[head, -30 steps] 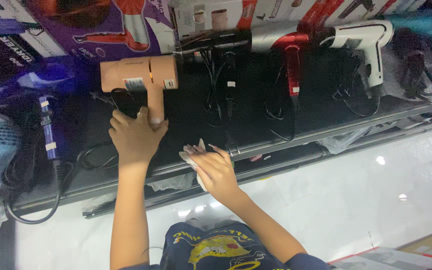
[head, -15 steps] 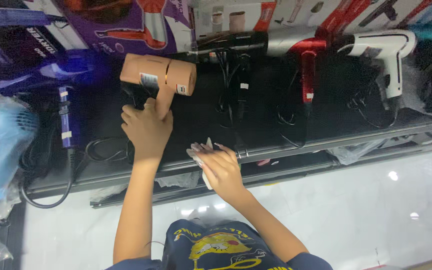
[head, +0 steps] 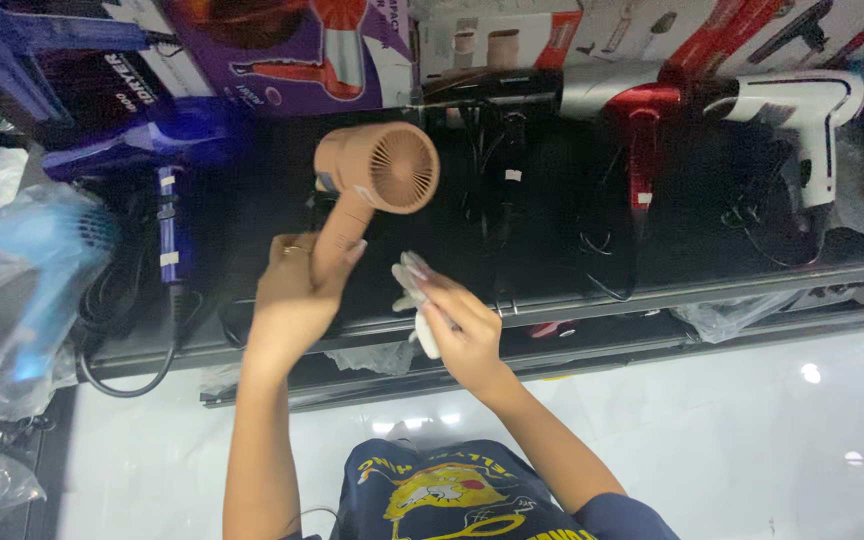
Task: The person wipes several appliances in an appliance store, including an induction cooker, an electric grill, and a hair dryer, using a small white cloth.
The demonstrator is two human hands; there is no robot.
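Left hand point(head: 292, 300) grips a peach hair dryer point(head: 377, 175) by its handle, fingers wrapped tight, above the dark shelf point(head: 652, 290); at three o'clock, right hand point(head: 457, 325) pinches a white cloth point(head: 424, 335), seemingly poised for wiping.

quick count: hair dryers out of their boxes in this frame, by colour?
Peach hair dryer, held by the left hand: 1
Dark blue hair dryer: 1
Light blue hair dryer in a plastic bag: 1
Black hair dryer: 1
Red hair dryer: 1
White hair dryer: 1
Total: 6. Another may sit at the right edge, too cropped to tell.
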